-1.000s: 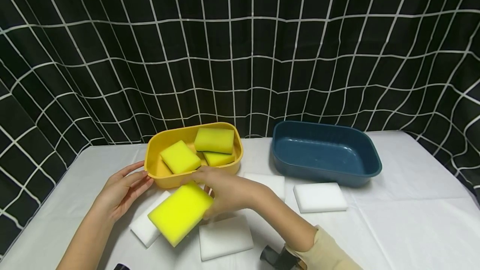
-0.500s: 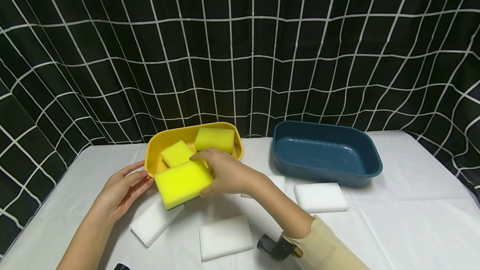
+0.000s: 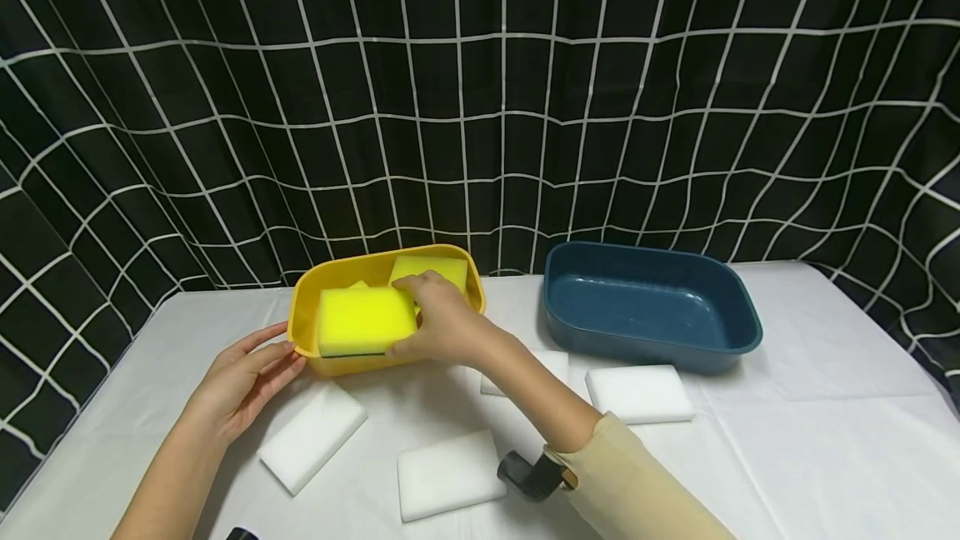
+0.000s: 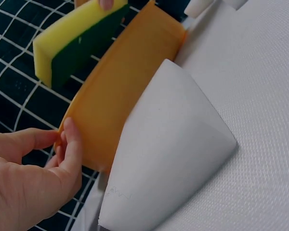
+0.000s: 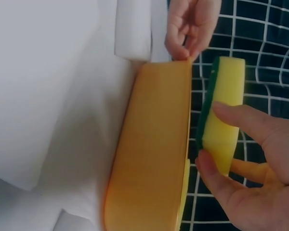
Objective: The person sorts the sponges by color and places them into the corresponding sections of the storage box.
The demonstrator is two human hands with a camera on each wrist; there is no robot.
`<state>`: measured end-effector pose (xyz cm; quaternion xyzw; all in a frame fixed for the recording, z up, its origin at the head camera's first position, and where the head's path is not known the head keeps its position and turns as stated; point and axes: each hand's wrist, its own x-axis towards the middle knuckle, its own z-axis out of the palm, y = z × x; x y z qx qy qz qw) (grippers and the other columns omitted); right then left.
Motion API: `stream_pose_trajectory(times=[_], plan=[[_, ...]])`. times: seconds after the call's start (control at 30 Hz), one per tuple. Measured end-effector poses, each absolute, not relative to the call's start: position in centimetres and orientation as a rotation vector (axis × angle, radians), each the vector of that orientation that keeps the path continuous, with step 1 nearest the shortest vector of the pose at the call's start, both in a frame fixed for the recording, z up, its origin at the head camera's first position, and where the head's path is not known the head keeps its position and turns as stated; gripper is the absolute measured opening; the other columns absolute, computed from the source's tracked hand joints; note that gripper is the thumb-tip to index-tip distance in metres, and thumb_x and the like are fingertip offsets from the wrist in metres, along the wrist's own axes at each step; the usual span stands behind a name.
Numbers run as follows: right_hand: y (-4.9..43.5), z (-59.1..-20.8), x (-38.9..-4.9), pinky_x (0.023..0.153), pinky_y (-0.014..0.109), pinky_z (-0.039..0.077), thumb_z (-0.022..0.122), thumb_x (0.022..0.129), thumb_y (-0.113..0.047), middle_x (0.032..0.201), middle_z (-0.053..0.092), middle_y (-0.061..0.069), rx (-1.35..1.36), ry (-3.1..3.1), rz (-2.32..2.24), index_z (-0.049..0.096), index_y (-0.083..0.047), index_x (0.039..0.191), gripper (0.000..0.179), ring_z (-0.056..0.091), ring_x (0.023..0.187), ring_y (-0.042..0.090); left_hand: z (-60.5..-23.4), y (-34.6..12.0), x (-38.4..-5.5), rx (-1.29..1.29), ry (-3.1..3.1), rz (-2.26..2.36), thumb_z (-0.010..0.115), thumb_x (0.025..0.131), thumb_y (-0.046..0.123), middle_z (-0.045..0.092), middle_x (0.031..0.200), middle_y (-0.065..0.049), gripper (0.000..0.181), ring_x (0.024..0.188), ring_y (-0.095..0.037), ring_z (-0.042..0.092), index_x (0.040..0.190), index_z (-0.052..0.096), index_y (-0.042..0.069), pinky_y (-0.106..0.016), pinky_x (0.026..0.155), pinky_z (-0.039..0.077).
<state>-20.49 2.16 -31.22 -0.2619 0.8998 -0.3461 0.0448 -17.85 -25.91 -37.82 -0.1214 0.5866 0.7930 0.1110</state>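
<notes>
Held sponge (image 3: 366, 319): bright yellow foam block, dark green scouring layer on one broad face, square-edged, fine even texture. Green side down, yellow side up. It's over the yellow bin (image 3: 341, 367), above the front-left part of the opening, clear of the rim in both wrist views. Long axis runs left-right, roughly along the bin's long front wall; one short end points to the bin's left end, the other to the right hand (image 3: 442, 323).

Right hand: thumb and fingers pinching the sponge at its right end. Left hand (image 3: 242, 382): thumb and fingertips pinching the bin's rim at its left end.

Writing: no readable brand or label. Small pale speck on the green layer; faint squiggle on the white sponge (image 3: 312, 438) in front of the bin's left part, illegible.

Inside the bin, two more yellow sponges (image 3: 442, 267) show, partly covered. Right of the bin: blue bin (image 3: 645, 348). Three more white sponges (image 3: 450, 476) lie in front and to the right of the yellow bin.
</notes>
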Motion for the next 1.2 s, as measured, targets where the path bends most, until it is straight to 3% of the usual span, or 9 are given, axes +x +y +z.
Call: stream_pose_trajectory(times=[0.67,0.93,1.2], plan=[[0.4,-31.0,-22.9,0.124,0.045,0.041,0.091,0.084,-0.017,0.157,0.048,0.022,-0.609,2.773,-1.033,0.047,0.002,0.155,0.086,0.047,0.142,0.036,-37.7,-26.0,-17.9,-0.36,1.702,2.343,0.057,0.107,0.001,0.063,0.115,-0.004,0.069,0.098,-0.008,0.071,0.166,0.022,0.005,-0.021,0.097,0.06],[-0.2,-31.1,-23.4,0.118,0.043,0.045,0.09,0.085,-0.018,0.149,0.054,0.021,-0.6,2.782,-1.013,0.049,0.001,0.154,0.083,0.05,0.134,0.034,-37.8,-26.0,-17.9,-0.364,1.718,2.337,0.057,0.107,0.001,0.062,0.116,-0.003,0.068,0.099,-0.008,0.071,0.166,0.022,0.005,-0.022,0.097,0.06],[-0.4,-31.4,-23.5,0.123,0.043,0.042,0.09,0.085,-0.017,0.155,0.048,0.023,-0.575,2.774,-1.063,0.047,0.001,0.155,0.085,0.045,0.142,0.035,-37.9,-25.9,-17.9,-0.363,1.726,2.335,0.056,0.107,0.0,0.062,0.114,-0.002,0.07,0.097,-0.007,0.071,0.166,0.019,0.003,-0.022,0.096,0.061]])
